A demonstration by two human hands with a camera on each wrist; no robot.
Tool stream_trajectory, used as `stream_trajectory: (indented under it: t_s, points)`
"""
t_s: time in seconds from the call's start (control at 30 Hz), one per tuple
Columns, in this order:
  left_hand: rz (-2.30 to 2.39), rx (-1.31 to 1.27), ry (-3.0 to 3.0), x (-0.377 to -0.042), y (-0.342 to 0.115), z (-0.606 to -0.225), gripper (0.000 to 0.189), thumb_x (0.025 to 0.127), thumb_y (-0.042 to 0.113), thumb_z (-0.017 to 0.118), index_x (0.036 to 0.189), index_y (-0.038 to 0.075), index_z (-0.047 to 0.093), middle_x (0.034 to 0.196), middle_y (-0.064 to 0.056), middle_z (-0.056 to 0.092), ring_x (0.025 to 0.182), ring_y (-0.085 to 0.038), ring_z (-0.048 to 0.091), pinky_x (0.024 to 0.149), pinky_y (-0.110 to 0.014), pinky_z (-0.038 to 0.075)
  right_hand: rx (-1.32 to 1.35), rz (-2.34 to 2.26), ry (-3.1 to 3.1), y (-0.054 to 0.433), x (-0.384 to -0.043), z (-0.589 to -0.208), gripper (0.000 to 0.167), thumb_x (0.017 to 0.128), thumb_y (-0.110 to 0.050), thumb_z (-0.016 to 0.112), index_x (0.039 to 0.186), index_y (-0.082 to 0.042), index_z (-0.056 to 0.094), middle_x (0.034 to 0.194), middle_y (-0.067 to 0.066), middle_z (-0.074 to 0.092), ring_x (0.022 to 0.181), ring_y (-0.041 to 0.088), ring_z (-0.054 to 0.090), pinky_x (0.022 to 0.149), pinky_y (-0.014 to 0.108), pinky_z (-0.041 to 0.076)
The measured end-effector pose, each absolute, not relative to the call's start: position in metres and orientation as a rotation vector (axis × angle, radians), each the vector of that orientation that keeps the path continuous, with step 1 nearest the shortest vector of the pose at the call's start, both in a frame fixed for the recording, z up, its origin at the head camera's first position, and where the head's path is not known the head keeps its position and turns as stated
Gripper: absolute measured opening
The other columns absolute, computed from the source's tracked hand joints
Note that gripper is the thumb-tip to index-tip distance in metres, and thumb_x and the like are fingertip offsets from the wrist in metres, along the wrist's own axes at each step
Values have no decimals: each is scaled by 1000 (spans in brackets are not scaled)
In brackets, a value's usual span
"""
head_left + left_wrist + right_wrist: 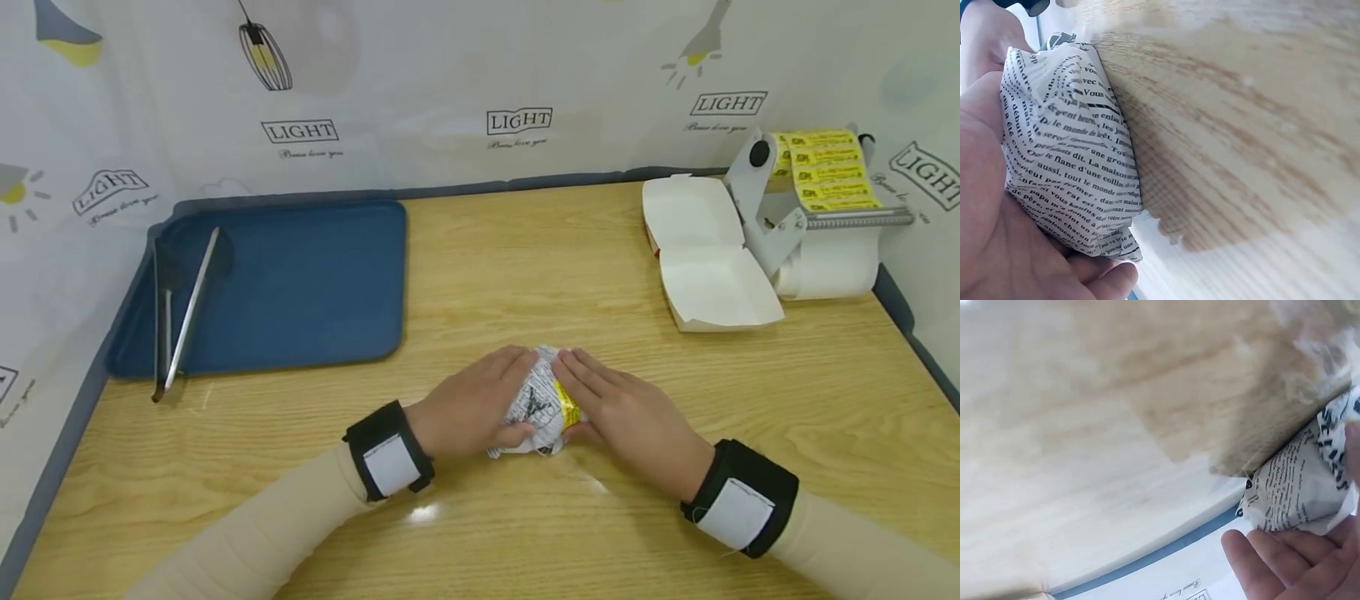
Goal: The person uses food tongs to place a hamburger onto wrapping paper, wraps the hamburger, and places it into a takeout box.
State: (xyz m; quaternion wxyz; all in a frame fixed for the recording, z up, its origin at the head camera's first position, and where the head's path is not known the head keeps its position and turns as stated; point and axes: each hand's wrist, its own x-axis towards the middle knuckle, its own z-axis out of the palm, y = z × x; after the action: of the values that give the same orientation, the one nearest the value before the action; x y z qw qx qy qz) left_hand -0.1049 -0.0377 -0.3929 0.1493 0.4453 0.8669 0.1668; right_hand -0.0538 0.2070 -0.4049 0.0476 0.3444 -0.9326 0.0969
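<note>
A small parcel wrapped in newsprint-patterned paper (534, 408) lies on the wooden table between both hands, with a yellow label (567, 405) on its right part. My left hand (474, 406) holds its left side, thumb at the near edge and fingers toward the far end. From the right, my right hand (633, 417) grips the label side, its thumb low at the near edge. The left wrist view shows the printed paper (1075, 150) folded against the palm and fingers. In the right wrist view, fingertips (1266, 550) lie along the paper's edge.
A blue tray (315, 283) with metal tongs (191, 308) sits at the back left. An open white carton (720, 283) stands at the back right, beside a label dispenser (780, 225) with a roll of yellow labels (832, 171). A printed cloth (420, 75) borders the table.
</note>
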Motion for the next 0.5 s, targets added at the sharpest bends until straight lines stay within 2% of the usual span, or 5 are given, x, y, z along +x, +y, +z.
stream_trajectory:
  t_s: [0.3,0.5]
  points:
    - [446,1313,2516,-104,-36,-391,84,98,39,67,154,-9,28,157,-27,35,147,-36,33,123,-42,25,1055,327,-2870,209,-52,-405,82,88,-37,78,151,4,44,154,21,45,141,35,46,106,49,47]
    - [402,1301,2561,-101,-36,-391,87,97,44,68,155,-6,29,156,-24,38,146,-34,36,119,-49,31,1034,489,-2982,216,-50,-400,102,86,-46,79,160,0,25,164,19,29,148,34,33,113,53,39]
